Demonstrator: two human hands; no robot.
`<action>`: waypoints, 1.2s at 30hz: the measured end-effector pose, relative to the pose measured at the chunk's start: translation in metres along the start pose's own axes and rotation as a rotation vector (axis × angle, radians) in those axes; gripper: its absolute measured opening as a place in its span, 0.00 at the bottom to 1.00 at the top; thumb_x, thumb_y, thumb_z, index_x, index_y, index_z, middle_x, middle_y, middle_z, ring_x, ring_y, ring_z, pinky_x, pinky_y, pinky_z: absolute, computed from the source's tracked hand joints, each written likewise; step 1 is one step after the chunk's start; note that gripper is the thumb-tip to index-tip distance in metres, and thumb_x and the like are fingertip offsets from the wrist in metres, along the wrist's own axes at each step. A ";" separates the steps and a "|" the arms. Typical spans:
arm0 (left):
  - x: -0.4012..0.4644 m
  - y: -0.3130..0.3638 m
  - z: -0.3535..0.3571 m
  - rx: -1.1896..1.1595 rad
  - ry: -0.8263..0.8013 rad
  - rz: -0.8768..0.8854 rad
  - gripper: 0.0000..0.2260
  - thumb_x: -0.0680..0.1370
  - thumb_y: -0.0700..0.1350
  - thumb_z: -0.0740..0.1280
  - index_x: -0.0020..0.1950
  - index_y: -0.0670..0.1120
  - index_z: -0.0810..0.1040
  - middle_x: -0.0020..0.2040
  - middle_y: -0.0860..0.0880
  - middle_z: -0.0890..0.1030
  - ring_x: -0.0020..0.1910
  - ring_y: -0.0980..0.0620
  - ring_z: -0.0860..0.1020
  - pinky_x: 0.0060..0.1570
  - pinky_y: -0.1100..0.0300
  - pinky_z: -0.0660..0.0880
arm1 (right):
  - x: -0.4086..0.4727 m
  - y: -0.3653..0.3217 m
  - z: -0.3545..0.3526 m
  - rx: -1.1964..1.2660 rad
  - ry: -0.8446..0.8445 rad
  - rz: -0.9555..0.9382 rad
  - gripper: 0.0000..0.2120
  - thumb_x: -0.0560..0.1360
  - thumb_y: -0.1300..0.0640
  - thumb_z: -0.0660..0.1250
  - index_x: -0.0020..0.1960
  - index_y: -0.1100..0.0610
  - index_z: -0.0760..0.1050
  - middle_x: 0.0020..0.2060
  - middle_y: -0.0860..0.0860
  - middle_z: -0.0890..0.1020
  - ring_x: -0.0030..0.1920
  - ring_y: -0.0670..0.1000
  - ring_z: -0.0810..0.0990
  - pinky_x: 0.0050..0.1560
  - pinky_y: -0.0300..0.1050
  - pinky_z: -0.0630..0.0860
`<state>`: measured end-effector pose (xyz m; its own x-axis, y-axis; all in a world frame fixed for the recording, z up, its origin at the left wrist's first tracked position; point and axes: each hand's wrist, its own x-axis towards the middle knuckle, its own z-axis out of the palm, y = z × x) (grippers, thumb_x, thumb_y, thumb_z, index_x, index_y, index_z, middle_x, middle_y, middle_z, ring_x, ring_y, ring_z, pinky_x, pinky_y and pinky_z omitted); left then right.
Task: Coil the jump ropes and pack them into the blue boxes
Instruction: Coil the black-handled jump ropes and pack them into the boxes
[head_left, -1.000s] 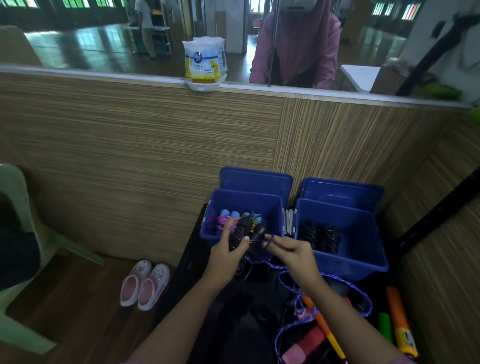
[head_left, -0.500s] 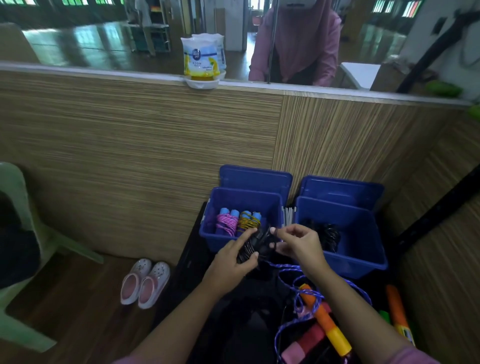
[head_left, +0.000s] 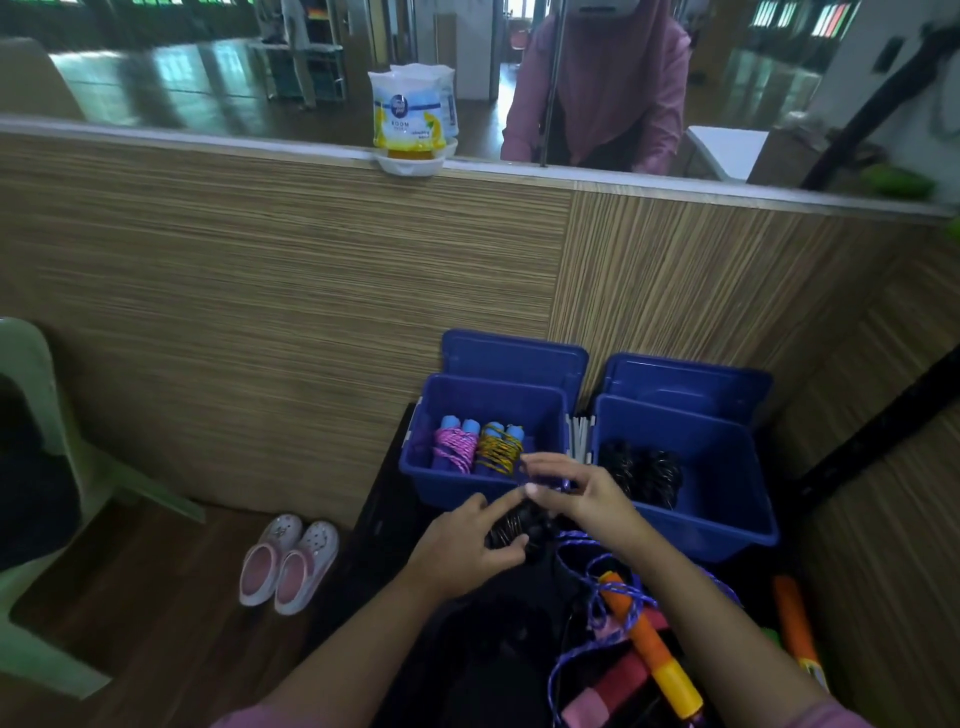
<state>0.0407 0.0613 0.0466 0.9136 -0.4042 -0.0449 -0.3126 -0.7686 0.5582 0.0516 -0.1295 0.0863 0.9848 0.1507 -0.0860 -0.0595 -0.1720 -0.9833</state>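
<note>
We look down at two blue boxes against the wood-grain wall. The left blue box (head_left: 441, 475) holds two coiled ropes side by side: a pink coil (head_left: 456, 451) and a yellow-and-dark coil (head_left: 500, 450), each with blue handle ends poking up behind. The right blue box (head_left: 727, 499) holds a heap of black coiled rope (head_left: 644, 470). A blue lid leans upright behind each box.

Just in front of the left box, both hands work on one dark bundle (head_left: 511, 527). Our left hand (head_left: 467, 545) grips it from the near side, fingers curled around the bundle and thumb across its front. Our right hand (head_left: 582, 493) sits above and just behind, thumb and forefinger pinching a purple rope (head_left: 587, 540) at the top of the bundle, the other fingers loosely spread. That purple rope trails down in loops toward us and crosses an orange-and-yellow handle (head_left: 647, 644) lying on the dark surface below. A second orange handle (head_left: 792, 618) lies further right, near the front corner of the right box.

On the floor to the left we see a pair of pink-and-white clogs (head_left: 288, 564) and a pale green chair (head_left: 47, 467). Up on the ledge stands a white-and-yellow tub (head_left: 410, 119) in a small white dish, in front of the mirror.
</note>
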 end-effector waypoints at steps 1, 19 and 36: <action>0.001 0.001 0.001 0.019 0.000 -0.007 0.26 0.76 0.62 0.63 0.73 0.66 0.60 0.51 0.51 0.73 0.51 0.50 0.77 0.52 0.56 0.73 | 0.002 0.005 0.005 -0.126 0.010 -0.063 0.10 0.73 0.61 0.72 0.54 0.59 0.81 0.57 0.46 0.80 0.57 0.43 0.79 0.55 0.42 0.77; 0.029 0.004 -0.028 -0.736 0.323 -0.392 0.09 0.79 0.52 0.63 0.56 0.66 0.71 0.55 0.50 0.80 0.45 0.60 0.76 0.40 0.69 0.67 | -0.011 0.028 0.045 -0.827 0.228 -0.576 0.11 0.70 0.61 0.71 0.52 0.51 0.81 0.59 0.36 0.76 0.48 0.37 0.73 0.48 0.41 0.67; 0.026 0.009 -0.035 -1.119 0.417 -0.613 0.17 0.65 0.56 0.76 0.46 0.56 0.71 0.45 0.37 0.82 0.32 0.40 0.80 0.29 0.53 0.76 | -0.019 0.065 0.042 -1.084 0.047 -0.537 0.40 0.66 0.48 0.69 0.74 0.54 0.57 0.70 0.49 0.69 0.68 0.47 0.64 0.67 0.48 0.65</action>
<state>0.0709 0.0608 0.0791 0.9019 0.1909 -0.3874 0.3686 0.1272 0.9208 0.0224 -0.1028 0.0171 0.8487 0.4211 0.3201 0.5036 -0.8283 -0.2455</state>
